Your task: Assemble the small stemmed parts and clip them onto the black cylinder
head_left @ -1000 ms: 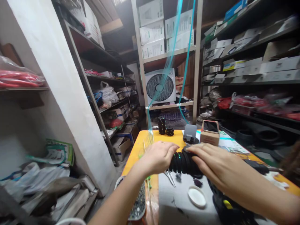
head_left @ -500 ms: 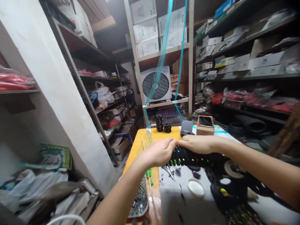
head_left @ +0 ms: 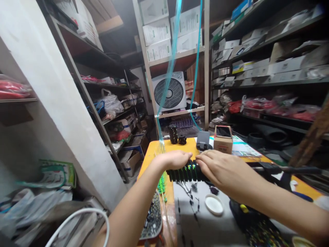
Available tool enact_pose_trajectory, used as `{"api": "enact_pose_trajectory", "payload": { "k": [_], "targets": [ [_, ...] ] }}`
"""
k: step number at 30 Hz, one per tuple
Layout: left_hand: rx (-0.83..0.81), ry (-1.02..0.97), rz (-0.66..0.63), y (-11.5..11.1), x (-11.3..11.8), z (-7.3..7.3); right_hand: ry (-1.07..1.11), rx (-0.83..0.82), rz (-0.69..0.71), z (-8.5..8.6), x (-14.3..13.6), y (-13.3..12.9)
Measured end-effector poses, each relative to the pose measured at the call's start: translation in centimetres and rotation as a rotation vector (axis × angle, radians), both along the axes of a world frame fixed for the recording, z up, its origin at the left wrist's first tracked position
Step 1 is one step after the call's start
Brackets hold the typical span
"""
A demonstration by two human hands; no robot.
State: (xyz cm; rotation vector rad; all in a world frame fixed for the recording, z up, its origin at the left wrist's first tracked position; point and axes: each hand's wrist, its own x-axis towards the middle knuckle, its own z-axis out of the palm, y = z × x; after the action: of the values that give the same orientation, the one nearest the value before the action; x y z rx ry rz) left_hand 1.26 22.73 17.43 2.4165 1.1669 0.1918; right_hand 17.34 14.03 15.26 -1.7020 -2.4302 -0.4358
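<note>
Over the table I hold a row of black grooved spools [head_left: 186, 171], lying sideways, with green and yellow bits shining in the grooves. My left hand [head_left: 174, 160] grips its left part from above, thumb pointing right. My right hand [head_left: 218, 168] closes over the right part, its fingers curled down and hiding much of it. Below lie a round white lid [head_left: 214, 204], several small dark swivel-like pieces [head_left: 191, 202] and thin metal tools [head_left: 184, 187]. At left below my left forearm sits a tray of small dark parts [head_left: 155, 219].
On the yellow table [head_left: 151, 154] stand a tall black spool stack [head_left: 173, 134], a shorter one [head_left: 182, 139], a grey stand [head_left: 204, 140] and a cardboard box [head_left: 223, 144] bearing a phone-like object. Teal strands [head_left: 168, 73] hang down. A fan [head_left: 169, 92] and loaded shelves lie beyond.
My hands have moved apart: the left shifted left along the spools, and the right turned, its fingers now over the row. The spool row moved left, and a dark rod shows at right.
</note>
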Motion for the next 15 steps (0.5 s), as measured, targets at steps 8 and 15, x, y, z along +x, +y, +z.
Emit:
{"api": "enact_pose_trajectory", "payload": {
  "k": [8,15],
  "targets": [
    [0.218,-0.139,0.071,-0.7,-1.1,0.1,-0.03,-0.173,0.04,-0.1,0.9,3.7],
    [0.39,-0.077,0.036,-4.6,-1.7,-0.7,0.01,-0.358,0.154,0.8,1.8,5.9]
  ]
}}
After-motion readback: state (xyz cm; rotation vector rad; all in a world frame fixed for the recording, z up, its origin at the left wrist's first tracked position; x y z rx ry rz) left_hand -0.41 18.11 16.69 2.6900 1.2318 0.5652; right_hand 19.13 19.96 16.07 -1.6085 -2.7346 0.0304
